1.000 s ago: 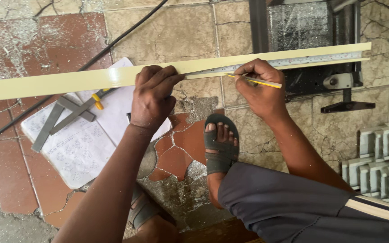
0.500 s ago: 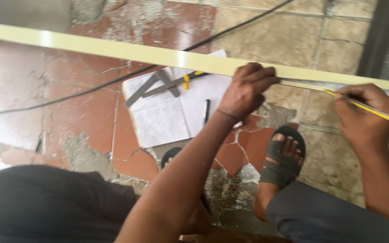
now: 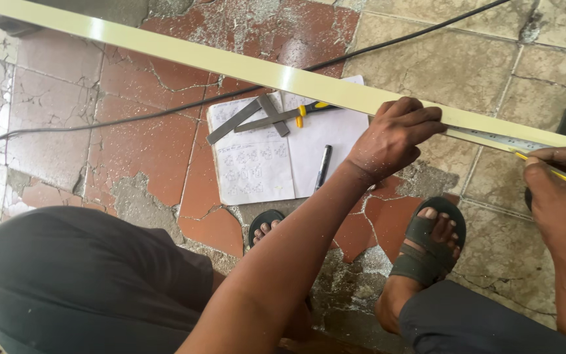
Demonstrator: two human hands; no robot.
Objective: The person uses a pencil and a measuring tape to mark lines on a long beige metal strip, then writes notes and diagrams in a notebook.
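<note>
1. Pale yellow bar (image 3: 230,62) runs slantwise across the view, from the upper left down to the right edge, above the cracked tile floor (image 3: 132,137).
2. Left hand (image 3: 394,139) presses down on it, fingers curled over the top edge, pinning a steel ruler (image 3: 499,139) flat against the bar.
3. Right hand (image 3: 561,196) grips a yellow pencil (image 3: 558,174), tip at the ruler's edge.
4. Below the bar, on the floor: an open notebook (image 3: 263,164), a black pen (image 3: 323,167) and a metal try square (image 3: 250,117) lying on its pages.
</note>
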